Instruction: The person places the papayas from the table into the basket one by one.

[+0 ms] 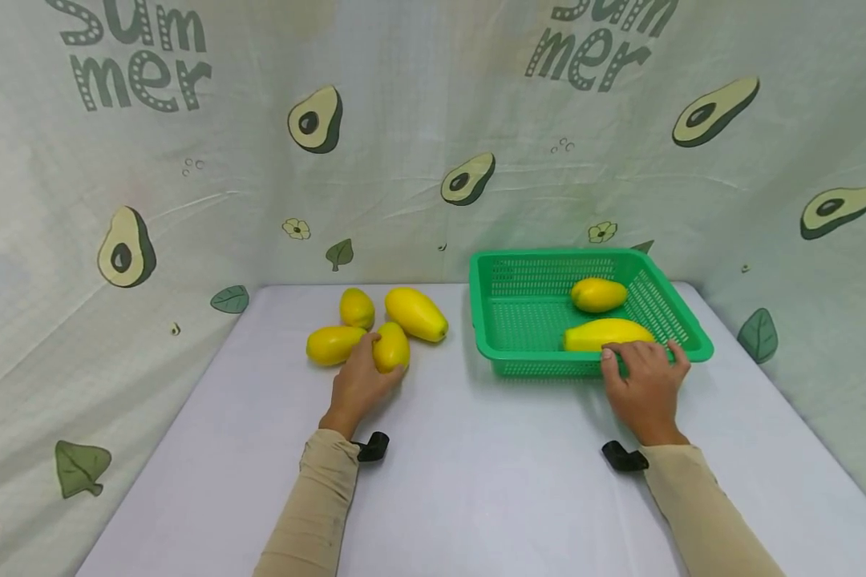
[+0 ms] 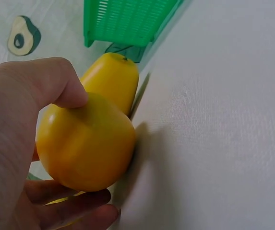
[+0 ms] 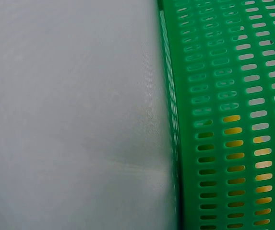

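My left hand [image 1: 364,381] grips a yellow mango [image 1: 392,348], the thumb on one side and the fingers curled round the other. In the left wrist view this mango [image 2: 87,141] stands large between thumb and fingers, close to the table. Another yellow mango [image 1: 332,345] lies left of the hand, and a smaller one [image 1: 357,308] just behind. A longer yellow papaya [image 1: 417,314] lies to the right. On the right, my right hand [image 1: 645,389] holds the front rim of a green plastic basket [image 1: 534,355], fingers hooked over it. The right wrist view shows the basket's slotted wall [image 3: 214,76].
Inside the basket are a long yellow papaya [image 1: 606,334] near the front and a shorter yellow fruit [image 1: 599,295] behind. A white cloth covers the table [image 1: 476,465]. A printed curtain [image 1: 397,120] hangs behind and along both sides.
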Demonstrator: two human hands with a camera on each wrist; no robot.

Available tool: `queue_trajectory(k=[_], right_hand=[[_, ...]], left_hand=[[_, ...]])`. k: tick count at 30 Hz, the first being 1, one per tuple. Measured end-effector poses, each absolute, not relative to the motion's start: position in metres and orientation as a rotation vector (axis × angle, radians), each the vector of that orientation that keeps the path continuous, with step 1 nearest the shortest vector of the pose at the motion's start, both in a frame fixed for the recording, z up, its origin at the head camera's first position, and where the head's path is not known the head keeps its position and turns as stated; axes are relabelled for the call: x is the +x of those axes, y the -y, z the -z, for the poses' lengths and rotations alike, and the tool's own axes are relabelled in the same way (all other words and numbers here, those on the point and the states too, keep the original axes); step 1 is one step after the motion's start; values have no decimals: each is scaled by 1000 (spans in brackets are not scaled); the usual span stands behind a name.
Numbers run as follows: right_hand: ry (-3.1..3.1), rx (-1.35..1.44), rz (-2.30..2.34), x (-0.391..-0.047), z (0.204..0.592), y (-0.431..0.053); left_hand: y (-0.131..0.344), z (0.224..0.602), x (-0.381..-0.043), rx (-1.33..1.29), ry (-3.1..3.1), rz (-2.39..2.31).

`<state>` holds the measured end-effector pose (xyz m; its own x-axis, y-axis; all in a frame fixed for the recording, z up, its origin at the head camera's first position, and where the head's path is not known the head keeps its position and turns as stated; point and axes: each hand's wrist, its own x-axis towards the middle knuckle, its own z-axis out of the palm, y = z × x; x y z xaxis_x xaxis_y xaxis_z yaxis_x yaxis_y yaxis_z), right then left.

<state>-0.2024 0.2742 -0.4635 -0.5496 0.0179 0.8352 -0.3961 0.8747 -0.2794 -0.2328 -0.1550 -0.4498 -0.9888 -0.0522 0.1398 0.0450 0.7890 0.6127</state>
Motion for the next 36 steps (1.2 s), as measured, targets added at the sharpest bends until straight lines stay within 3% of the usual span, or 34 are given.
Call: queue_trajectory(k=[36], right_hand=[[2102,267,-565,-203,462,-273]], left_hand=[[154,460,-235,-33,2376,1532]])
